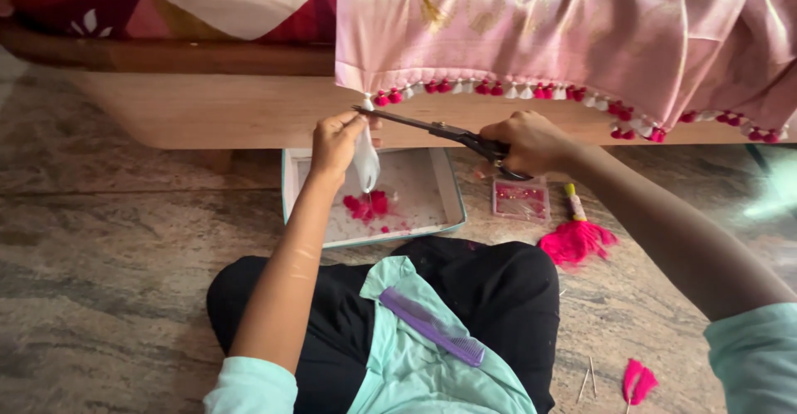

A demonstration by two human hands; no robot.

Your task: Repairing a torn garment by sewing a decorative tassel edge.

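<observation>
Grip, left hand [334, 142]: pinches a white tassel [366, 161] above the tray [455, 206].
Grip, right hand [531, 142]: clenched around scissors [432, 127], blades at the tassel's top.
Comb [432, 328]: on the lap, below the tray.
Pink threads [575, 240]: right of the tray.

Mottled stone floor [108, 240] beneath wooden bed frame [207, 111]

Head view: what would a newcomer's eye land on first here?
The pink cloth with its tassel fringe hangs across the top. Just below it, the right hand holds scissors at a white tassel pinched by the left hand. A purple comb rests on the lap.
</observation>
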